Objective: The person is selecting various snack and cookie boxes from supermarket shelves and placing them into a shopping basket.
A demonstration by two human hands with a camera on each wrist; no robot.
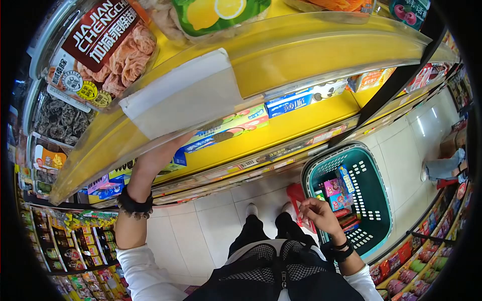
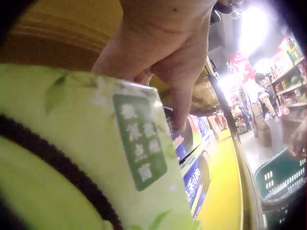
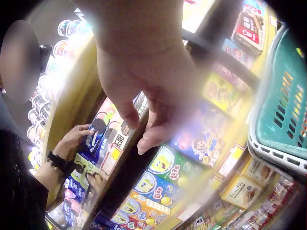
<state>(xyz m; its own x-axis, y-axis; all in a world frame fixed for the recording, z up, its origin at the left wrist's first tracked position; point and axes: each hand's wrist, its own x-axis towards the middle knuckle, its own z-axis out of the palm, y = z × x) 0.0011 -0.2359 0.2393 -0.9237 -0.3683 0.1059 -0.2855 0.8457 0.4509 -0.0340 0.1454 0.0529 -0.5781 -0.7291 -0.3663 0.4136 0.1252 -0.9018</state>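
My left hand (image 2: 163, 52) reaches into the shelf. One straight digit touches a blue cookie box (image 2: 180, 139); its other fingers are partly hidden behind a green box (image 2: 91, 143) close to the camera. In the right wrist view the left hand (image 3: 74, 137) has its fingertips at the edge of a blue-and-pink cookie box (image 3: 98, 129). A white card and the shelf's clear guard cover most of that hand in the head view. My right hand (image 1: 320, 216) hangs loosely curled and holds nothing, overlapping the green basket (image 1: 386, 200). Several snack boxes (image 1: 337, 193) lie inside the basket.
Above the left arm, a clear shelf guard (image 1: 321, 45) carries a white card (image 1: 183, 93). Tubs of dried snacks (image 1: 108, 55) stand on the top shelf. Lower shelves hold SpongeBob boxes (image 3: 163, 160). Another person's legs (image 1: 444, 164) are on the right, beyond the basket.
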